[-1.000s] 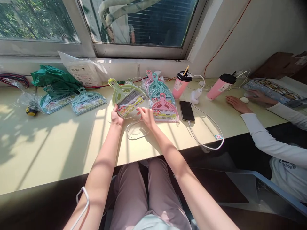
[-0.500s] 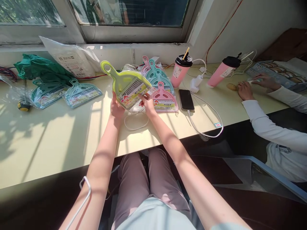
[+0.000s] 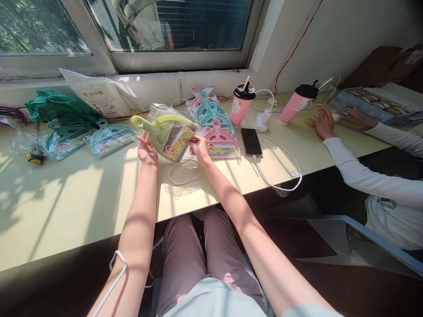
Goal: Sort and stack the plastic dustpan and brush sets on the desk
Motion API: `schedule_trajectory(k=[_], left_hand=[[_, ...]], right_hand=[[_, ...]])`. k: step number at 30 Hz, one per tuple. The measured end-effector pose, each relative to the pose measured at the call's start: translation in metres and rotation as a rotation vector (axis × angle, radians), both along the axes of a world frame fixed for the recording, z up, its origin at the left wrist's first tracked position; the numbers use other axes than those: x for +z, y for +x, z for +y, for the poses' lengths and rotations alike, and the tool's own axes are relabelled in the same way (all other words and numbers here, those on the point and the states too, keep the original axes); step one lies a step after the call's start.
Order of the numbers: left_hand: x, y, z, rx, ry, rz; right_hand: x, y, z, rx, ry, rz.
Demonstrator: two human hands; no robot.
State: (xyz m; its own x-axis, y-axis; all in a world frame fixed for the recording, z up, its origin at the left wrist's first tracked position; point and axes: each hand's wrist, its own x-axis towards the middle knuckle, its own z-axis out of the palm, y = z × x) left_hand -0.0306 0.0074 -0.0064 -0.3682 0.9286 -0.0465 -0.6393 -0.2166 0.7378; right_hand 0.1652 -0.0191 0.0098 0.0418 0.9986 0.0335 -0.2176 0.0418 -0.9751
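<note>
A lime-green dustpan [image 3: 160, 137], with a small grey-bristled brush and a printed label card [image 3: 180, 141] on its front, is held tilted above the table. My left hand [image 3: 147, 150] grips its left edge below the looped handle, fingers partly hidden behind it. At the right edge, my right hand [image 3: 198, 149] is closed, thumb and fingers pinching the card side. Just right of that hand lies a pink dustpan set [image 3: 222, 143] in clear wrap. Behind it are teal dustpan sets [image 3: 216, 115] and another pink one. A loose white cable [image 3: 181, 182] lies beneath my hands.
Wrapped teal dustpan sets [image 3: 112, 138], a green bag [image 3: 61, 108] and a tape measure [image 3: 35, 157] are on the left. Rightward stand a charging phone [image 3: 251, 141] and pink cups [image 3: 240, 108]. A co-worker's hands [image 3: 325, 123] work at far right.
The green dustpan has come down and slightly left, turning flatter, with both hands still on it. The camera view has tilted up a little, showing more window.
</note>
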Motion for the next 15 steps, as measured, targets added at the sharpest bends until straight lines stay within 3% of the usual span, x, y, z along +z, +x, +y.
schedule_trajectory(k=[5, 8, 11, 15], left_hand=[[0.013, -0.023, -0.012, -0.01, 0.114, 0.004], [0.018, -0.043, -0.021, 0.013, 0.161, 0.216], [0.02, -0.051, -0.023, -0.057, 0.097, 0.477], [0.013, -0.048, -0.014, -0.003, -0.016, 0.53]], right_hand=[[-0.001, 0.007, 0.002, 0.032, 0.018, -0.002], [0.0, 0.015, 0.004, 0.094, 0.01, -0.056], [0.0, 0.02, 0.004, 0.115, 0.022, -0.119], [-0.001, 0.022, 0.004, 0.131, 0.041, -0.151]])
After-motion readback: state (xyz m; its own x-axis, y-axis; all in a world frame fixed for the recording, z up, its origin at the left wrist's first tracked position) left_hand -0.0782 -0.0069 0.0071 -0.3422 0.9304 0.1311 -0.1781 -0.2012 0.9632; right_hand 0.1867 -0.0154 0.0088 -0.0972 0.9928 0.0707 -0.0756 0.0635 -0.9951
